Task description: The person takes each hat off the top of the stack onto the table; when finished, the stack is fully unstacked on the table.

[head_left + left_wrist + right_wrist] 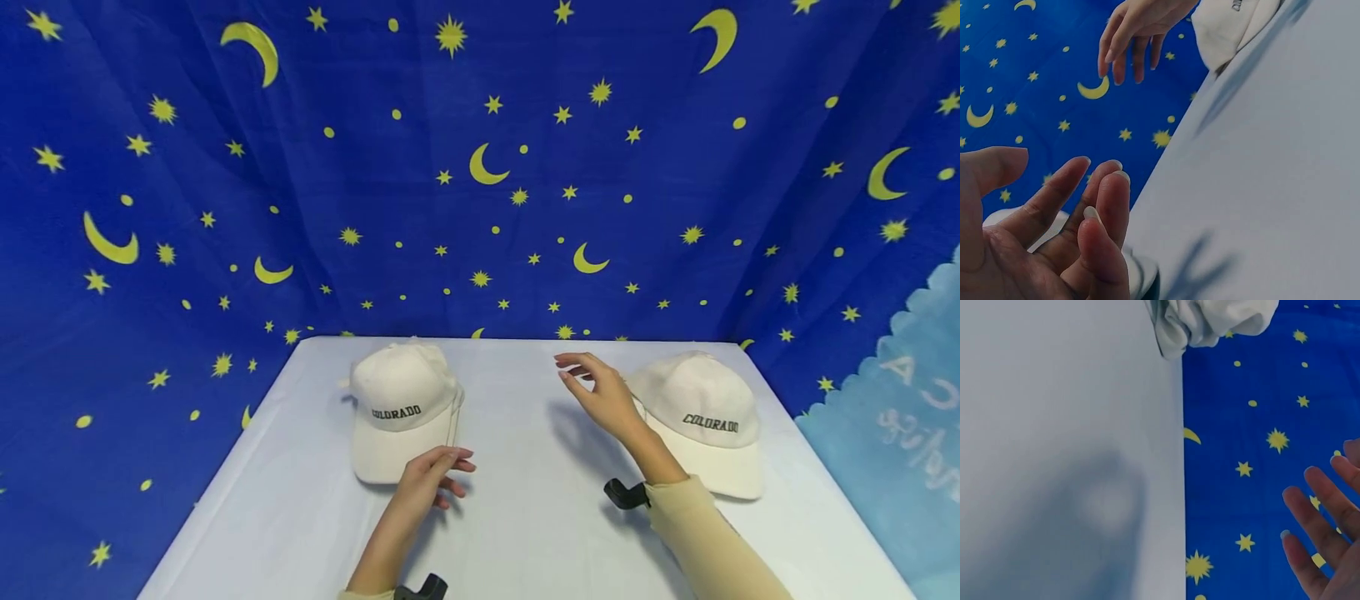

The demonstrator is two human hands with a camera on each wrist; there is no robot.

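Observation:
Two white baseball caps lettered COLORADO rest on the white table, brims toward the front. In the head view the left cap (pixel 401 383) stands behind my left hand (pixel 429 482), whose loosely bent fingers hold nothing and overlap the brim's front right corner. My right hand (pixel 596 396) hovers over the table just left of the right cap (pixel 697 400), its forearm crossing in front of part of that cap. Its fingers are relaxed, with nothing in them. The left wrist view shows the left fingers (pixel 1107 206) spread apart; the right wrist view shows the right fingers (pixel 1316 519) spread too.
The white table (pixel 517 517) reaches back to a blue curtain (pixel 420 200) with yellow moons and stars. At right hangs a light blue cloth (pixel 900 433) with white lettering. A black strap mount (pixel 626 494) sits on the right wrist, another (pixel 423 587) on the left.

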